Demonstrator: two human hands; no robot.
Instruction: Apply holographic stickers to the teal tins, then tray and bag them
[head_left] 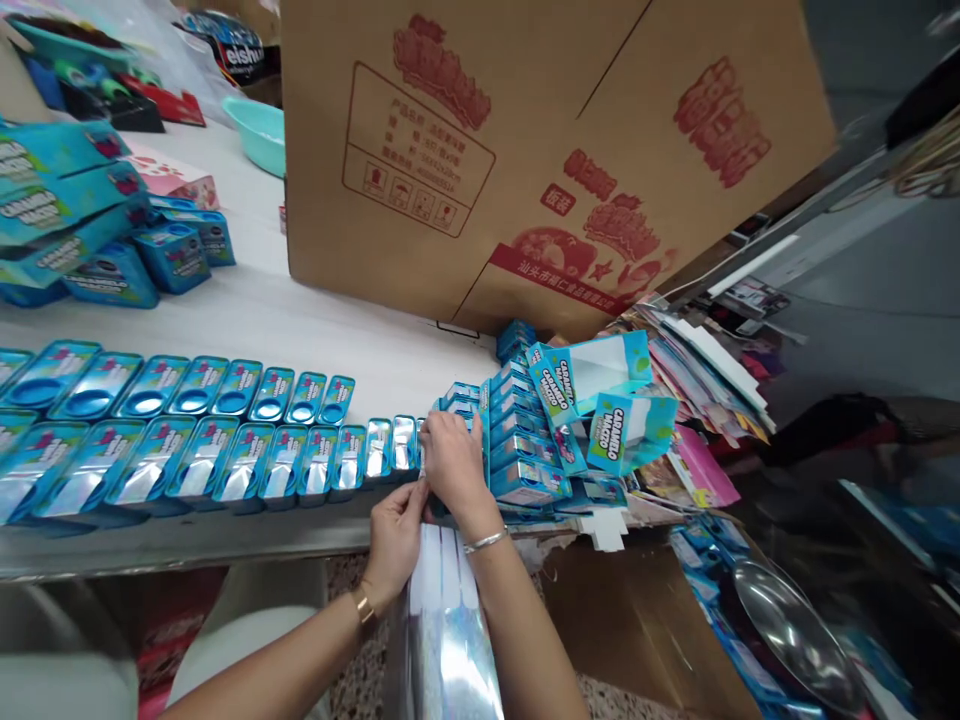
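My left hand is at the table's front edge, thumb and fingers pinched together. My right hand bends over the same spot, its fingers closed and pointing down. Whatever the two hands hold between them is mostly hidden behind the fingers. A stack of silvery, white-ended flat sheets lies below my hands, between my forearms. Just left of my fingers, blue tins with shiny lids stand in two long rows. To the right of my right hand, blue boxes are packed in a line.
A large brown carton stands behind the work area. Open blue display boxes lie at right beside piled papers. More blue packs are stacked at left. An open cardboard box and a metal bowl sit lower right.
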